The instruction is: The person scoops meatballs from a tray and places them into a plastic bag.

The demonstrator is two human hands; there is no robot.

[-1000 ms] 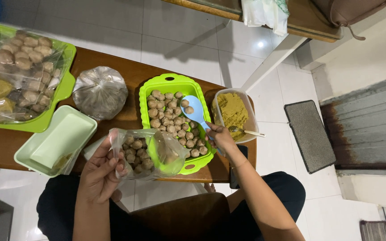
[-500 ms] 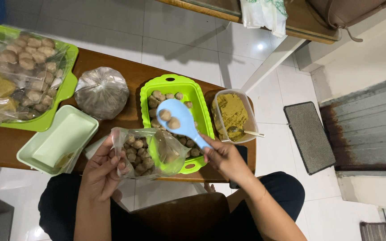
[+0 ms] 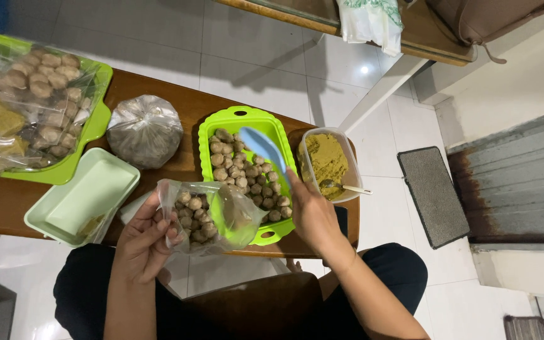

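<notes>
1. Two bare hands work over a brown wooden bench [image 3: 177, 110] that carries trays, bags and tubs.
2. Bright green tray [image 3: 221, 121] at the bench's middle holds a heap of brown meatballs [image 3: 247, 179].
3. Clear plastic bag [image 3: 212, 217], part-filled with meatballs, hangs over the near bench edge, just beside the tray.
4. Left hand [image 3: 143, 242] has its fingers [image 3: 168, 228] pinched shut on the bag's mouth.
5. Right hand [image 3: 313, 217] has its fingers curled tight round a blue spoon [image 3: 263, 150], whose bowl hovers above the tray.
</notes>
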